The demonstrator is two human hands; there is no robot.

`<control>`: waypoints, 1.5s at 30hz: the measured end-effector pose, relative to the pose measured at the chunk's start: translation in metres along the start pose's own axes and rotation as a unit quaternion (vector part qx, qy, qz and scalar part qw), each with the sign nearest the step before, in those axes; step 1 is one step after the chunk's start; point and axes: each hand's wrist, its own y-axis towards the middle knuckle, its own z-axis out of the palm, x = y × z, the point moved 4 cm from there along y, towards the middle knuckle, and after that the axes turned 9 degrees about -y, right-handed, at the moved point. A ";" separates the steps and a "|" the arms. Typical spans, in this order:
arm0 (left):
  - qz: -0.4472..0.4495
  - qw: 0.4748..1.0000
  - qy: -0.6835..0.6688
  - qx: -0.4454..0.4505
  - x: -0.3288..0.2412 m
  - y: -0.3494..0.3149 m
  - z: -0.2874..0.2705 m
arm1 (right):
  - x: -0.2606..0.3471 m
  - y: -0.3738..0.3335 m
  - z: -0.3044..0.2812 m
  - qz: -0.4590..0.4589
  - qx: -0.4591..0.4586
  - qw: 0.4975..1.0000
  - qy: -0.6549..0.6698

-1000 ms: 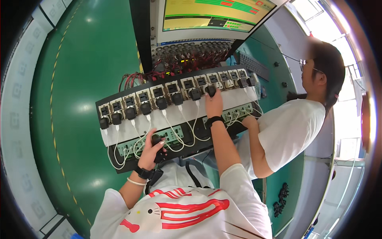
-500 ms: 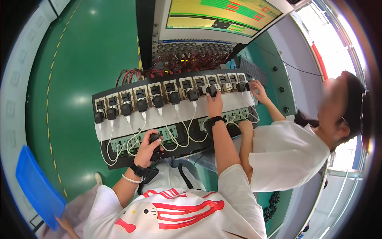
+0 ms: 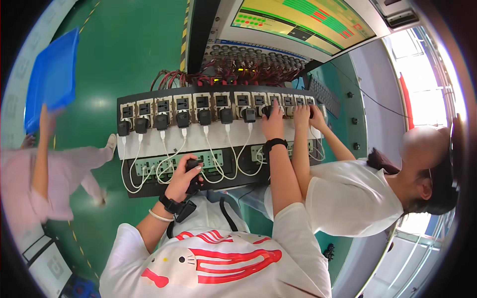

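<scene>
Upper garment: one white T-shirt [image 3: 303, 258], short sleeves, loose cut. Front decoration: cartoon face with black eye, whisker strokes and yellow nose; red bow [image 3: 155, 277]; long wavy red stripes [image 3: 238, 259] running across the chest. Left wrist: black band [image 3: 171, 204] with blocky black unit [image 3: 186, 211] attached; pale, thin bracelet [image 3: 161, 215] above it. Right wrist: one black band [image 3: 276, 143], plain. Left hand [image 3: 182, 180]: bare. Right hand [image 3: 273, 125]: bare.
</scene>
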 end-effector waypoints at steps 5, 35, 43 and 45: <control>-0.005 1.000 -0.008 0.006 0.005 0.000 -0.003 | 0.004 0.002 0.009 -0.005 0.064 0.998 0.029; 0.062 0.213 0.925 0.307 -0.043 0.258 0.234 | -0.007 -0.004 -0.001 0.087 0.040 0.994 0.052; 0.050 0.101 0.954 0.277 -0.040 0.254 0.242 | -0.002 -0.010 -0.004 0.075 0.016 0.995 0.059; -0.011 0.111 0.965 0.236 -0.035 0.259 0.240 | 0.001 -0.013 -0.008 0.070 0.009 0.996 0.046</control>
